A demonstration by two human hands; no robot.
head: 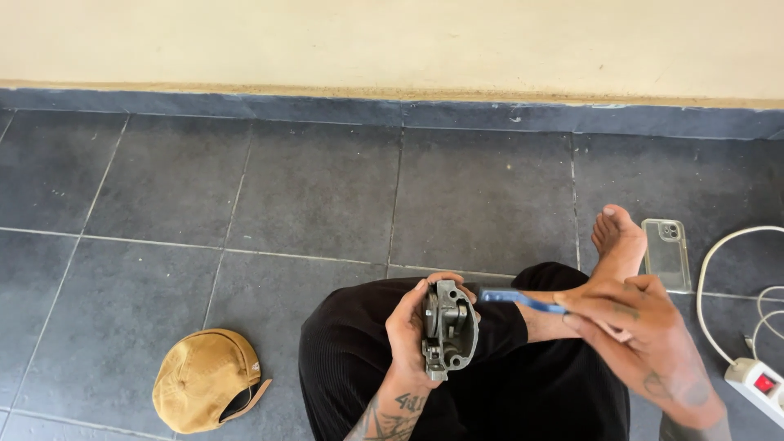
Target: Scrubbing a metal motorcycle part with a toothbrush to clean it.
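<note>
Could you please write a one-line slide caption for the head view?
Seated on grey tiles, left hand grips a metal part; right hand points a blue tool at it.

A tan cap (206, 378) lies on the dark tiled floor (310, 188). A phone (666, 253) in a clear case rests near a white power strip (759, 388) and its cable (710, 269).

Dull cast-metal part (448, 329), blue plastic tool (523, 300) (matt tile floor (310, 188)).
</note>
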